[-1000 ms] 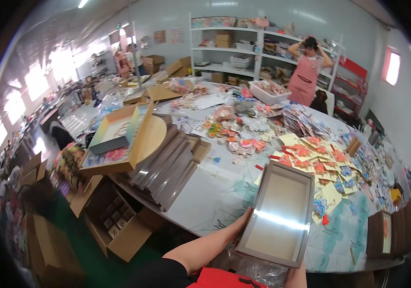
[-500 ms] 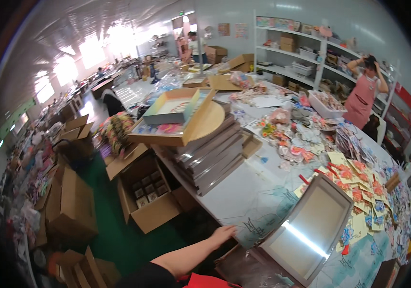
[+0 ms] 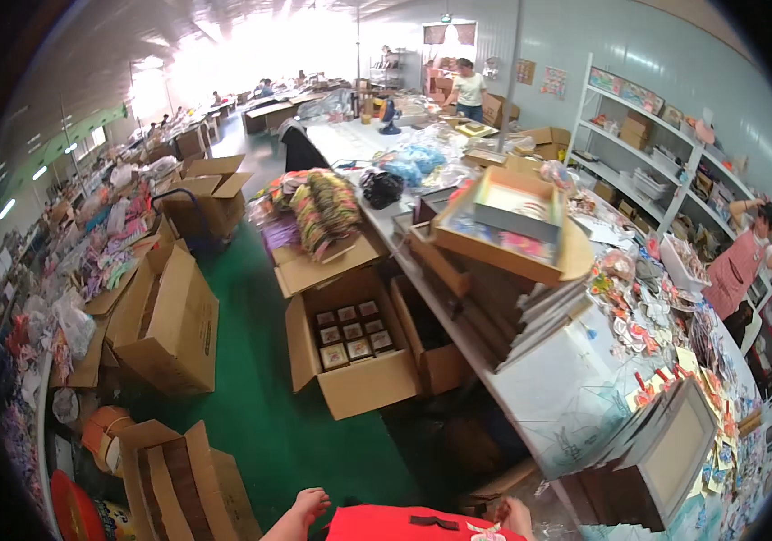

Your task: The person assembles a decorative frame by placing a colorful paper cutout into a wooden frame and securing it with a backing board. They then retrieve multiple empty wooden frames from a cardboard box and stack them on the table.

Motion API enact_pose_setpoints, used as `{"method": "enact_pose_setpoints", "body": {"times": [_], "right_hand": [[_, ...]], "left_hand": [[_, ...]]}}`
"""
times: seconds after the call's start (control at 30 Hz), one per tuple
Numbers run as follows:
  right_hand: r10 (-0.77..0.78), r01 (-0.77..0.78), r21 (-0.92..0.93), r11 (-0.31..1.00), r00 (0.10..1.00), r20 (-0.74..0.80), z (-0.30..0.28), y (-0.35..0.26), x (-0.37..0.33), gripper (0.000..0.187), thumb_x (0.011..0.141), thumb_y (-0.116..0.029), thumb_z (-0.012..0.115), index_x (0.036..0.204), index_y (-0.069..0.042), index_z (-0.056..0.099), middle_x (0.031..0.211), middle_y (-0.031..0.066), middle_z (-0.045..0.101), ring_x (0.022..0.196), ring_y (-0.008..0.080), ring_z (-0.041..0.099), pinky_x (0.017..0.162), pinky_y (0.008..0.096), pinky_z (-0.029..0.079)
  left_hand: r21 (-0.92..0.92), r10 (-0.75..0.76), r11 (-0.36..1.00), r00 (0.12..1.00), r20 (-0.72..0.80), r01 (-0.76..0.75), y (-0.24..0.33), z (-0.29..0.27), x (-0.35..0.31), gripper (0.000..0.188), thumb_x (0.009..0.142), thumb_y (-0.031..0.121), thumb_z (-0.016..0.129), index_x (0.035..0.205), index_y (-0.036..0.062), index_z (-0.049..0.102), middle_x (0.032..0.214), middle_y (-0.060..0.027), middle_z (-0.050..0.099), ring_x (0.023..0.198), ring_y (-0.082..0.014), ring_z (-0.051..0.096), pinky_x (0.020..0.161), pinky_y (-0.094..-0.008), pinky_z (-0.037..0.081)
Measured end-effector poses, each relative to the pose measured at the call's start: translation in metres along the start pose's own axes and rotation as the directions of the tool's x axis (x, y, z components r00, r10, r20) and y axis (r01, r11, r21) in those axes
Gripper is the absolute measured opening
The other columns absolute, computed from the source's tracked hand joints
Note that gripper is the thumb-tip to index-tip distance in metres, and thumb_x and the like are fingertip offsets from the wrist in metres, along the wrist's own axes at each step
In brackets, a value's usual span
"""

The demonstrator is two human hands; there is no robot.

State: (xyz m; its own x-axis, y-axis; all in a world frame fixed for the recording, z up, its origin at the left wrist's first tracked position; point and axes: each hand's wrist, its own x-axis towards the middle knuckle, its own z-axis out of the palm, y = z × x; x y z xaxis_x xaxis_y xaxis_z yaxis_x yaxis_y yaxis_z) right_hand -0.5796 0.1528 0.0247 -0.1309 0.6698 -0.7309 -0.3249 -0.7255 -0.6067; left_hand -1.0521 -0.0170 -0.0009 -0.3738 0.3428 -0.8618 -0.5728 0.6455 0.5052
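Observation:
My left hand (image 3: pixel 311 507) is low in the picture over the green floor, its fingers loosely curled with nothing in them. At the lower edge, on the other side of my red apron (image 3: pixel 413 525), is my right hand (image 3: pixel 514 518). It is close to the near end of the table, and its fingers are partly hidden. Nearest to it, a row of grey-brown frames (image 3: pixel 634 473) leans at the table edge; the front one has a pale panel. Neither hand visibly touches these frames.
Open cardboard boxes stand on the green floor (image 3: pixel 278 446): one with small square boxes (image 3: pixel 347 332), one at lower left (image 3: pixel 183 482). More frames and a wooden tray (image 3: pixel 499 230) crowd the white table (image 3: pixel 548 383). Two people (image 3: pixel 467 90) are beyond it.
The view has swung left, so the table sits further right. My left hand has left the table edge and drawn back towards me. My right hand has come into sight.

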Motion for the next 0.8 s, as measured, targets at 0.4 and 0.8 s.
{"method": "enact_pose_setpoints", "body": {"times": [0.4, 0.8], "right_hand": [[0.087, 0.007, -0.903, 0.43, 0.995, 0.049, 0.262, 0.05, 0.04, 0.024, 0.081, -0.021, 0.059, 0.095, -0.003, 0.065, 0.084, 0.0087, 0.066, 0.073, 0.0175, 0.061, 0.064, 0.0303, 0.05], [0.214, -0.245, -0.828, 0.504, 0.964, -0.154, 0.446, 0.087, 0.217, 0.009, 0.08, -0.005, 0.054, 0.082, 0.0, 0.06, 0.065, 0.0102, 0.058, 0.049, 0.0181, 0.054, 0.04, 0.0307, 0.041]], "left_hand": [[-0.135, 0.136, 0.979, 0.981, -0.137, -0.155, 0.091, -0.18, 0.0, 0.045, 0.085, 0.015, 0.054, 0.128, 0.0038, 0.045, 0.111, -0.0106, 0.059, 0.094, -0.0205, 0.06, 0.077, -0.0339, 0.047], [-0.409, 0.175, 0.88, 0.965, -0.196, -0.243, 0.224, -0.301, 0.083, 0.044, 0.09, 0.015, 0.049, 0.131, 0.0022, 0.039, 0.118, -0.0127, 0.054, 0.098, -0.0208, 0.058, 0.083, -0.0359, 0.046]]}}
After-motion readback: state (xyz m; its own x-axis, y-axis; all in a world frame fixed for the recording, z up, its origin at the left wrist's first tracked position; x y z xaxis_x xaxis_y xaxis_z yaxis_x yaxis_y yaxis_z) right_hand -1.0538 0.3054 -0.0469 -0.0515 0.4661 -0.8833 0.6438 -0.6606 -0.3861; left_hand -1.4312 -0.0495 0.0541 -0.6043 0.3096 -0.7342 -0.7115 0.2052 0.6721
